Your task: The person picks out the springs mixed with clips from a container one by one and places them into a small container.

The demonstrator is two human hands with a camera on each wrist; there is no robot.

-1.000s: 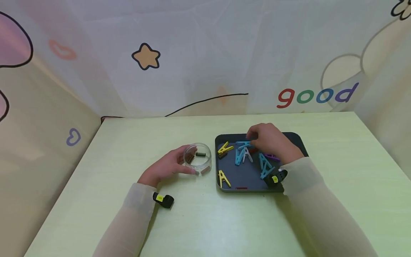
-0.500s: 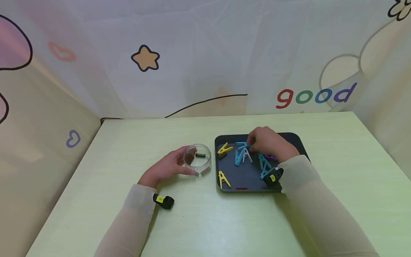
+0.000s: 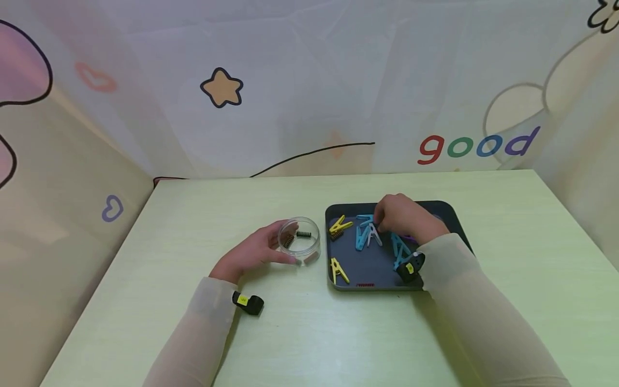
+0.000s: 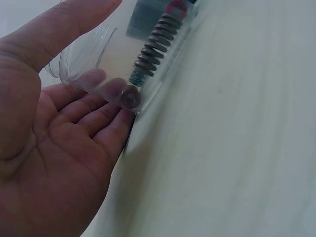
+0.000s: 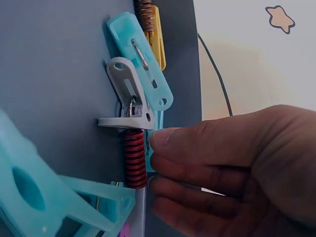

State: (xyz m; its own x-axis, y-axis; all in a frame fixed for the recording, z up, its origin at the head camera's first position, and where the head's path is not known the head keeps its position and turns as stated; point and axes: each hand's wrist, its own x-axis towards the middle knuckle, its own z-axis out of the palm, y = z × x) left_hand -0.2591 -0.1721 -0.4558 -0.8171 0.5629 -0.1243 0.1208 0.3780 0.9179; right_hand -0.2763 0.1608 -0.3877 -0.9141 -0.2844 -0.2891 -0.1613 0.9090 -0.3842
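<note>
Right of centre, head view: dark grey rectangular tray [image 3: 367, 266]. Slightly farther, centre: left hand [image 3: 251, 251] curled round clear round plastic jar [image 3: 299, 255], dark coil springs [image 3: 303, 234] inside. Farthest, tray's upper part: right hand [image 3: 406, 217], fingertips beside red coil spring [image 5: 134, 158], centre-left of right-wrist view; pinching or not, cannot tell. Spring presumably light, stiff, apt to roll; best taken mid-length, across the coils.
</note>
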